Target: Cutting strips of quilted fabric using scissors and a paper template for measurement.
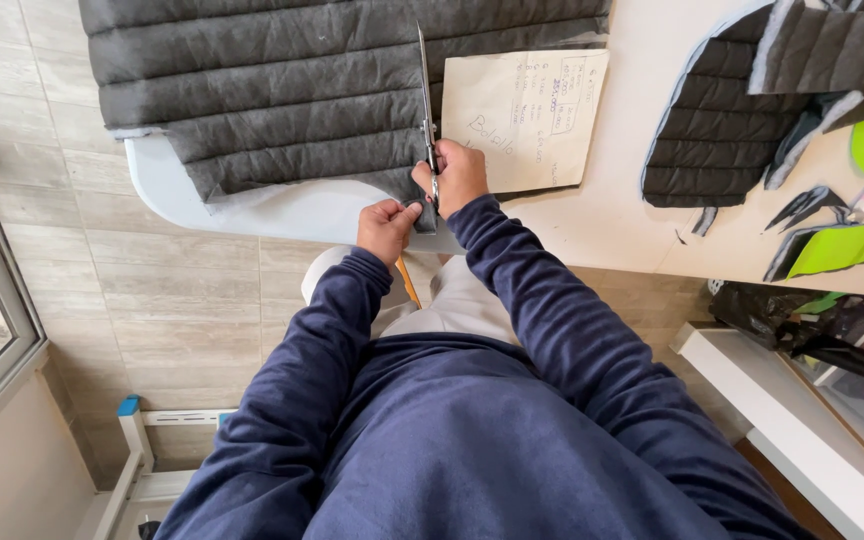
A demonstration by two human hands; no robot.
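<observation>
Head view, looking down at the bench (612, 215) edge. Right hand (457, 175) is closed in the handles of long scissors (424, 100); blades point away from the person, lying along the right edge of the dark grey quilted fabric (302, 80). Left hand (384, 227) pinches the near corner of that fabric at the bench edge, holding it taut just beside the scissor handles. Hands nearly touching.

Fabric is a big panel spread over the left part of the bench, overhanging its far-left side. A tan paper pattern piece (524, 115) with handwriting lies just right of the blades.

Progress, judged from layout: cut looks to be at its start, near the corner. Can't tell how far the blades have bitten in. Most of the panel still uncut. Already-cut quilted pieces (702, 140) sit well right on the bench, with lime-green fabric scraps (852, 245) beyond, so some parts appear done.
</observation>
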